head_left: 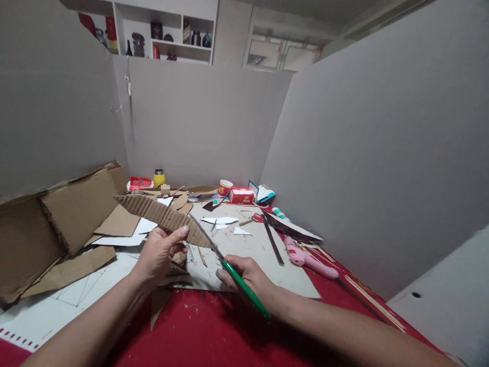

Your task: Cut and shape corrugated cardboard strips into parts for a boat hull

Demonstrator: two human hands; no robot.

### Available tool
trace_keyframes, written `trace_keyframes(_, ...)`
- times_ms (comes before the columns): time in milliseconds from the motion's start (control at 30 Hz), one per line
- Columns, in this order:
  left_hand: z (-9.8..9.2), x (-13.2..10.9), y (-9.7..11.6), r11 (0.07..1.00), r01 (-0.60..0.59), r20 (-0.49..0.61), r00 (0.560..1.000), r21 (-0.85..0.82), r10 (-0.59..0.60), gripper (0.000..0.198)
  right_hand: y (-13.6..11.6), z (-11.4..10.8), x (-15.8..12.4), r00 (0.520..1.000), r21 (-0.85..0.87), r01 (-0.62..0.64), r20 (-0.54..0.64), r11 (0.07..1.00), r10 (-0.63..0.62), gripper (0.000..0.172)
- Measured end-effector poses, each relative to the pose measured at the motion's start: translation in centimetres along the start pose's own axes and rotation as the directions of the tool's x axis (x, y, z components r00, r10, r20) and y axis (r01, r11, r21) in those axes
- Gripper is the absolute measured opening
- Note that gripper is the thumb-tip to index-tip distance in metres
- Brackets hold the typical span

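Note:
My left hand (162, 252) pinches a long, pointed strip of corrugated cardboard (155, 211) between thumb and fingers, its ridged face toward me. Green-handled scissors (244, 288) are gripped in my right hand (254, 280). Their metal blades reach up and left to the right end of the strip, near my left thumb. Whether the blades are biting into the cardboard I cannot tell. Beneath both hands lie a grey board (282, 280) with scraps on it and a red tablecloth (206, 331).
Large cardboard pieces (82, 209) lean at the left above a white sheet with drawn lines (72, 300). On the right are a pink glue gun (305, 260), red-handled scissors (257, 218) and thin sticks (374, 300). A paper cup (225, 187) and yellow jar (159, 178) stand behind. Grey partitions surround the table.

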State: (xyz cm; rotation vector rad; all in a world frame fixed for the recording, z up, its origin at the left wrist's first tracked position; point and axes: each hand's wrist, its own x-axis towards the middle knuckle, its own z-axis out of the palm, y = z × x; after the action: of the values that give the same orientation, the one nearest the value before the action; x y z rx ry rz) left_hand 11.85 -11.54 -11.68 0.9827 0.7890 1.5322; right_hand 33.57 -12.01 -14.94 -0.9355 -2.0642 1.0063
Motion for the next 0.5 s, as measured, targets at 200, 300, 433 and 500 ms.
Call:
trace_keyframes(200, -0.3, 0.4, 1.0, 0.994, -0.084, -0.099, 0.992, -0.067, 0.077, 0.028, 0.2, -0.2, -0.3, 0.996, 0.033, -0.011, -0.085, 0.999, 0.013, 0.044)
trace_keyframes(300, -0.3, 0.5, 1.3, 0.992, -0.096, -0.138, 0.987, -0.080, 0.085, 0.032, 0.4, -0.2, -0.5, 0.997, 0.117, -0.002, -0.070, 0.993, 0.010, 0.043)
trace_keyframes(433, 0.3, 0.0, 0.7, 0.998, -0.054, -0.101, 0.994, -0.030, 0.051, 0.033, -0.6, 0.0, 1.0, 0.982, 0.328, 0.066, -0.189, 0.942, -0.003, 0.038)
trace_keyframes(500, 0.6, -0.6, 0.1, 0.999, -0.023, -0.047, 0.999, 0.034, 0.025, 0.034, -1.7, 0.1, 2.3, 0.955, 0.371, 0.150, -0.293, 0.916, -0.037, 0.037)
